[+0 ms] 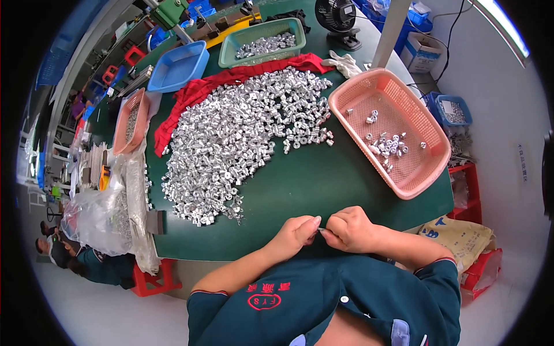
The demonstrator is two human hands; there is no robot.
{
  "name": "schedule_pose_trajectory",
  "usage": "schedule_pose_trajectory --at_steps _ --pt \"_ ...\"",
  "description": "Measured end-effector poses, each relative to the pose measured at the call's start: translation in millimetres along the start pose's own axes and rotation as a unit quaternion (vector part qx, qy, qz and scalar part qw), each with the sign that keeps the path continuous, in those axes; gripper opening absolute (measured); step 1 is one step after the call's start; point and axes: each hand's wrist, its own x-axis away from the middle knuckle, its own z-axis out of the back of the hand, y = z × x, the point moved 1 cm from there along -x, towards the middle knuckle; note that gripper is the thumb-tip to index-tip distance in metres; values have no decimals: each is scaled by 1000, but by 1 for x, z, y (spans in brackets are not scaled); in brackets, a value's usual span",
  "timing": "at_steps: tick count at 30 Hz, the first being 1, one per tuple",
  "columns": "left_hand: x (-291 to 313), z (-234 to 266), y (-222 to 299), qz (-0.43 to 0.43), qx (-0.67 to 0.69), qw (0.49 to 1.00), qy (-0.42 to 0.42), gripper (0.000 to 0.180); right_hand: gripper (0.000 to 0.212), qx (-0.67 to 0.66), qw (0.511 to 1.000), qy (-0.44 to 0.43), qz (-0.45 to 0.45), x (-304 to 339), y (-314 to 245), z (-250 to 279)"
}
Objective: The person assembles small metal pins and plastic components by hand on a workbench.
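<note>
My left hand (296,232) and my right hand (348,229) meet at the near edge of the green table (323,179). Their fingertips pinch one small silver metal part (321,230) between them. A large heap of small silver metal parts (242,135) lies spread on the table ahead of my left hand. To the right stands a pink plastic basket (430,135) with several of the same parts (385,144) in it.
A red cloth (196,95) lies behind the heap. A green basket of parts (228,49), a blue tray (179,66), an orange tray (124,124) and a black fan (337,20) stand at the back. Clear plastic bags (107,213) sit at the left edge. Another person (81,256) is at lower left.
</note>
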Motion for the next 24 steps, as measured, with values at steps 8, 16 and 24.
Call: schedule_pose_trajectory --at_steps 8,16,24 --pt "-65 10 60 -158 -164 972 49 38 32 -160 935 1 -318 22 12 -2" --pt "-128 -33 119 -370 -355 858 10 40 29 -466 793 114 -376 27 16 -10" --pt "-63 2 74 -285 -426 858 31 29 36 -763 503 55 -401 22 20 7"
